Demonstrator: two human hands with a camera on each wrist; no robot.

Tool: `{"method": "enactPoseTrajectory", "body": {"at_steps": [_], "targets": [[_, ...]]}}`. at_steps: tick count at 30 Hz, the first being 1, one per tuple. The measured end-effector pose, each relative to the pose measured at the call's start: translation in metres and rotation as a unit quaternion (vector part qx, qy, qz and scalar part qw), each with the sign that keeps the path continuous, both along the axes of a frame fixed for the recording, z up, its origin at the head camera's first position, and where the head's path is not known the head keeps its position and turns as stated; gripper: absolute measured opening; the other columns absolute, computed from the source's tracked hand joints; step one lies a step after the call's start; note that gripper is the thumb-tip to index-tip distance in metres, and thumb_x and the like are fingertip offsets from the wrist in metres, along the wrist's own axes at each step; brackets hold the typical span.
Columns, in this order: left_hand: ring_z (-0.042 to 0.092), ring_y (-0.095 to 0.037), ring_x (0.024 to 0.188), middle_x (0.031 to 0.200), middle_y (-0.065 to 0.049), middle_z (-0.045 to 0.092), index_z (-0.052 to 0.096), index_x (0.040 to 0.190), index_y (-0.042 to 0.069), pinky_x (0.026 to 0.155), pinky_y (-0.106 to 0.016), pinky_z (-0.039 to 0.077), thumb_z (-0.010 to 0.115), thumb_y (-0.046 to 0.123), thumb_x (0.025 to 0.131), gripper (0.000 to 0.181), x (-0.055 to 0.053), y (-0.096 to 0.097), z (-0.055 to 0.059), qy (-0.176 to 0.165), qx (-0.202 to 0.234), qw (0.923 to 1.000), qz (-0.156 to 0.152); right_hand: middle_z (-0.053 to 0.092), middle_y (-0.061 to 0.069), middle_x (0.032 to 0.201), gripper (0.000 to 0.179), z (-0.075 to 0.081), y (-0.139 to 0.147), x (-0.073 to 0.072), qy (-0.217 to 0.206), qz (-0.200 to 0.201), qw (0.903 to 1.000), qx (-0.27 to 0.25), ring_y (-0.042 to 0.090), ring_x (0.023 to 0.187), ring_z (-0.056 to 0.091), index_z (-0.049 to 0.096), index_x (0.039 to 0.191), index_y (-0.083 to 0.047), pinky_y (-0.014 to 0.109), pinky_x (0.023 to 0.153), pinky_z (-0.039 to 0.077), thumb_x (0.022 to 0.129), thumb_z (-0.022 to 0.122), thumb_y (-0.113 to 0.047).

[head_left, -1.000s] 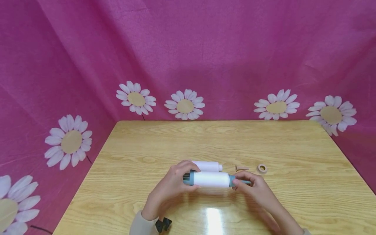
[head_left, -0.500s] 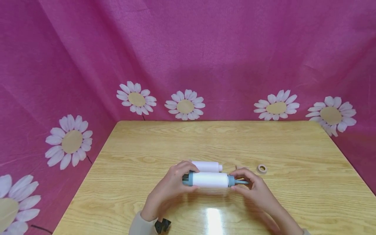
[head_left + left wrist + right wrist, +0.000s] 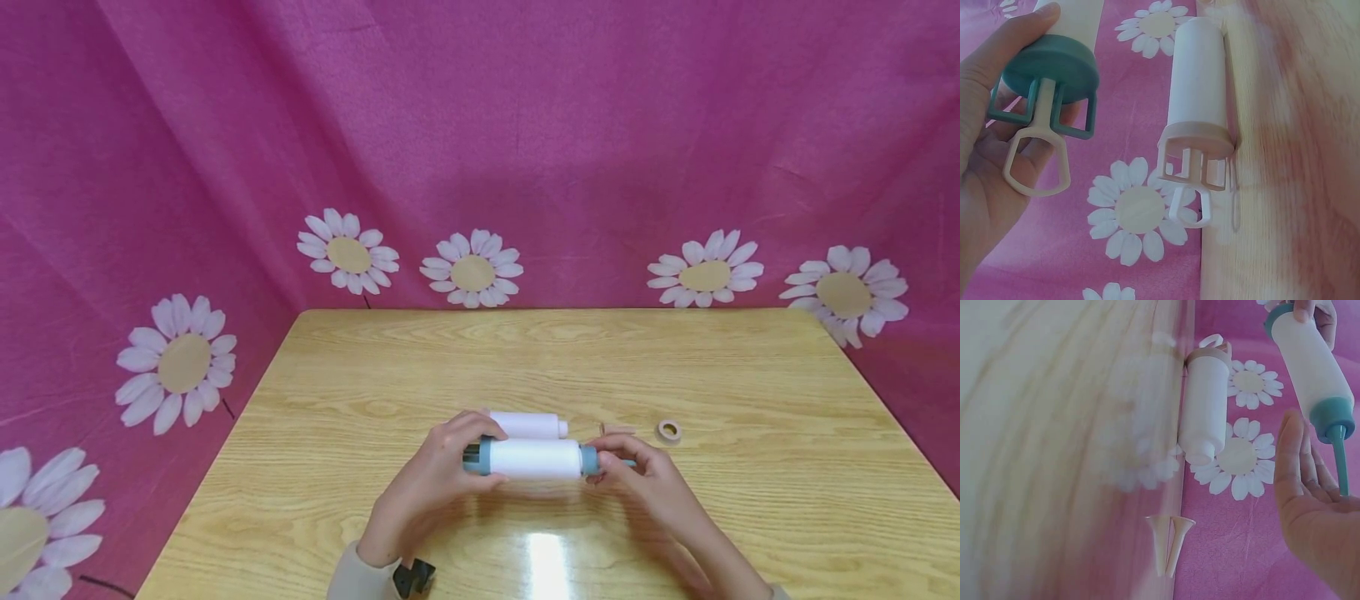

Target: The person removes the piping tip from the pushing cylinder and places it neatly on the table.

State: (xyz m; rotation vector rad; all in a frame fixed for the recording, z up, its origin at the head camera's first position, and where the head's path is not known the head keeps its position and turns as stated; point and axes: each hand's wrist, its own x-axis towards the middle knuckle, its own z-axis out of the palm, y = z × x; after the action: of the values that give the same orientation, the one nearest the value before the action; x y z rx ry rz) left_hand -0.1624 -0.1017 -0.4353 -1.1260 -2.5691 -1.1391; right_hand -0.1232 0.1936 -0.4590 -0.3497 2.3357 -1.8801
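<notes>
A large white-barrelled syringe [image 3: 535, 459] with teal ends lies sideways between the hands. My left hand [image 3: 444, 462] grips it near the teal finger-grip end, thumb in front and fingers over the back. From that end the cream plunger ring [image 3: 1038, 161] sticks out. At the other end my right hand [image 3: 651, 485] pinches the teal nozzle collar, and the thin nozzle [image 3: 1339, 456] passes in front of its fingers in the right wrist view. Just behind lies a second white syringe [image 3: 523, 425], with a beige finger-grip end [image 3: 1196, 139] and no nozzle on its tip.
A small beige nozzle [image 3: 617, 430] lies on the wooden table [image 3: 570, 358] behind the right hand. To its right is a beige ring-shaped collar [image 3: 669, 430]. Pink cloth [image 3: 585, 150] with daisies hangs behind and beside the table.
Half a second ago the right fingers were spread wider around the nozzle; now they pinch the collar again. The teal-ended syringe has shifted slightly left, with the left hand still holding it.
</notes>
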Motion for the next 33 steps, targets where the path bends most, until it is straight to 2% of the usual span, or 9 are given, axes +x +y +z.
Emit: {"method": "enactPoseTrajectory", "body": {"at_steps": [5,10,15,19,23,27,30,33], "targets": [[0.062,-0.018,0.104,0.116,-0.005,0.067,0.064,0.109,0.011,0.085,-0.034,0.059,0.086,0.02,0.075,0.042,-0.0003,-0.0003,-0.0002,0.006,-0.004,1.0,0.0,0.066,-0.012,0.101,0.028,-0.0025,-0.0008,-0.0008,0.001,0.003,1.0,0.005,0.008,0.086,0.069,0.06,0.117,0.006,0.029,0.078,0.061,0.096,0.061,-0.014],[0.062,-0.021,0.109,0.116,-0.007,0.067,0.065,0.109,0.011,0.088,-0.033,0.058,0.086,0.02,0.074,0.042,-0.0001,-0.001,0.0004,0.003,-0.008,1.0,0.003,0.062,-0.018,0.109,0.031,-0.0068,-0.0006,-0.0006,0.051,-0.001,0.9982,0.03,0.005,0.095,0.065,0.062,0.119,-0.001,0.021,0.08,0.058,0.091,0.068,-0.013],[0.062,-0.027,0.116,0.116,-0.008,0.068,0.065,0.108,0.01,0.091,-0.037,0.058,0.086,0.019,0.074,0.042,-0.0001,-0.0015,0.0011,-0.001,-0.006,1.0,0.002,0.059,-0.021,0.114,0.034,-0.0088,0.0006,-0.0011,0.092,0.006,0.995,0.037,0.002,0.097,0.063,0.062,0.121,-0.004,0.021,0.081,0.058,0.088,0.071,-0.009],[0.062,-0.032,0.119,0.116,-0.009,0.068,0.065,0.108,0.009,0.094,-0.04,0.057,0.086,0.019,0.074,0.041,-0.0007,-0.0016,0.0006,0.0,-0.007,1.0,0.0,0.058,-0.018,0.117,0.038,-0.0078,-0.0007,-0.0008,0.106,0.013,0.994,0.024,-0.001,0.1,0.061,0.06,0.123,-0.002,0.021,0.084,0.057,0.087,0.071,-0.005],[0.062,-0.029,0.117,0.116,-0.009,0.068,0.065,0.109,0.01,0.093,-0.037,0.057,0.086,0.018,0.074,0.041,-0.0007,-0.0018,0.0003,0.003,-0.007,1.0,-0.001,0.059,-0.011,0.12,0.04,-0.0045,-0.0027,0.0004,0.085,0.011,0.9962,0.016,-0.002,0.102,0.061,0.057,0.126,0.0,0.02,0.083,0.057,0.088,0.07,-0.007],[0.062,-0.023,0.111,0.117,-0.009,0.068,0.065,0.109,0.011,0.088,-0.032,0.058,0.086,0.019,0.075,0.041,0.0,-0.002,0.0005,0.002,-0.007,1.0,0.001,0.063,-0.005,0.115,0.03,-0.0017,-0.0029,0.0006,0.04,-0.001,0.9989,0.024,0.002,0.096,0.062,0.059,0.123,0.0,0.021,0.079,0.057,0.096,0.062,-0.014],[0.062,-0.024,0.113,0.117,-0.009,0.068,0.065,0.109,0.011,0.089,-0.034,0.058,0.086,0.019,0.075,0.041,0.0004,-0.0018,0.001,-0.004,-0.008,1.0,0.004,0.066,-0.004,0.106,0.025,-0.0022,-0.0015,-0.0006,0.019,0.005,0.9996,0.019,0.007,0.09,0.066,0.061,0.118,0.0,0.025,0.079,0.058,0.098,0.058,-0.015],[0.062,-0.029,0.119,0.117,-0.009,0.068,0.065,0.109,0.011,0.093,-0.038,0.058,0.085,0.02,0.075,0.04,0.0005,-0.0017,0.0017,-0.007,-0.01,0.9999,0.003,0.066,-0.009,0.103,0.026,-0.0035,0.0002,-0.0014,0.017,0.013,0.9997,0.011,0.008,0.087,0.068,0.061,0.118,0.001,0.028,0.078,0.06,0.097,0.06,-0.013]]}}
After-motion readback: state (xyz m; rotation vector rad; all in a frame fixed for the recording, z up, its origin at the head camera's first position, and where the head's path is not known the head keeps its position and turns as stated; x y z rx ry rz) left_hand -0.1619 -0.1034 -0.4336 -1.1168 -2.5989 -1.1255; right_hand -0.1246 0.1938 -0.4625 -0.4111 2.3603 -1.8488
